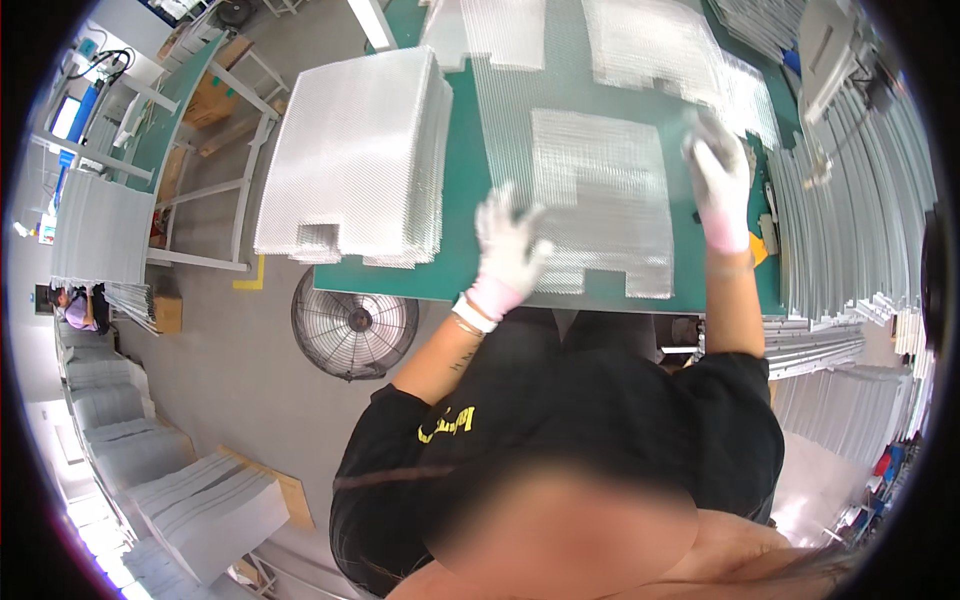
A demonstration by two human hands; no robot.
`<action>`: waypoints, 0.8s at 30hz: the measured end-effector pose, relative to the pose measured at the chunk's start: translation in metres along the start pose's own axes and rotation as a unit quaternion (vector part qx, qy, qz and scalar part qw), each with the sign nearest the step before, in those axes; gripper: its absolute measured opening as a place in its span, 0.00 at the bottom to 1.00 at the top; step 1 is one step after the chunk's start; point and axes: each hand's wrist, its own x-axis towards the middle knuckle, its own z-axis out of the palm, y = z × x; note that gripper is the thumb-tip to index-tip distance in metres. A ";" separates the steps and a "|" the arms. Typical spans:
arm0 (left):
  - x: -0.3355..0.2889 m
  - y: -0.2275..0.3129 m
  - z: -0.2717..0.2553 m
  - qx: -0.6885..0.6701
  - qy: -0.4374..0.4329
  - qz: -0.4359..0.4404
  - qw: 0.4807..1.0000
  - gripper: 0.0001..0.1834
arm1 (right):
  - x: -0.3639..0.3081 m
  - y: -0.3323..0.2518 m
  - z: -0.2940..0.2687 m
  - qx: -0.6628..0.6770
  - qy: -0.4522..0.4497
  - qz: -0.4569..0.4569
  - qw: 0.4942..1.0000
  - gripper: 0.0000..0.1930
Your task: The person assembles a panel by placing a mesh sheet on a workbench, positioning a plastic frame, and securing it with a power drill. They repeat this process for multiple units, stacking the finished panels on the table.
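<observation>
My left hand point(508, 250), in a white glove with a pink cuff, has its fingers spread at the lower left edge of a silvery mesh sheet point(610, 225). The thumb side overlaps or touches that edge; nothing shows in its grasp. The sheet lies flat on a green table point(465, 160) and has notches cut in its outline. Just beyond the sheet's right side is my right hand point(718, 175), gloved the same way and blurred by motion. Its fingers look bent, but whether they hold anything is unclear. A long narrow mesh strip point(497, 125) runs away beyond my left hand.
A tall stack of mesh sheets point(350, 155) stands on the table's left. More mesh sheets point(650, 45) lie at the far side. Many upright panels point(850, 210) crowd the right. A floor fan point(358, 322) stands below the table's left corner. Another person point(82, 310) is far left.
</observation>
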 end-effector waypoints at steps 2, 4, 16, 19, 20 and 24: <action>-0.007 0.003 -0.017 -0.337 0.073 -0.064 0.936 0.39 | -0.054 0.011 -0.039 0.028 0.008 0.011 1.000 0.23; -0.017 0.002 -0.040 -0.580 0.007 -0.177 0.795 0.51 | -0.098 0.019 -0.054 0.001 0.027 0.072 0.997 0.23; 0.007 0.053 -0.010 0.058 -0.033 -0.091 0.994 0.37 | -0.137 0.028 -0.045 -0.412 -0.006 0.075 0.908 0.22; 0.004 0.038 0.005 0.105 -0.051 -0.058 0.991 0.34 | -0.138 0.046 -0.051 -0.441 -0.013 0.039 0.897 0.23; 0.003 0.034 0.010 0.114 -0.050 -0.064 0.990 0.33 | -0.140 0.051 -0.052 -0.451 -0.015 0.030 0.892 0.23; 0.000 0.021 0.021 0.132 -0.042 -0.063 0.988 0.32 | -0.145 0.059 -0.051 -0.482 -0.028 0.058 0.874 0.22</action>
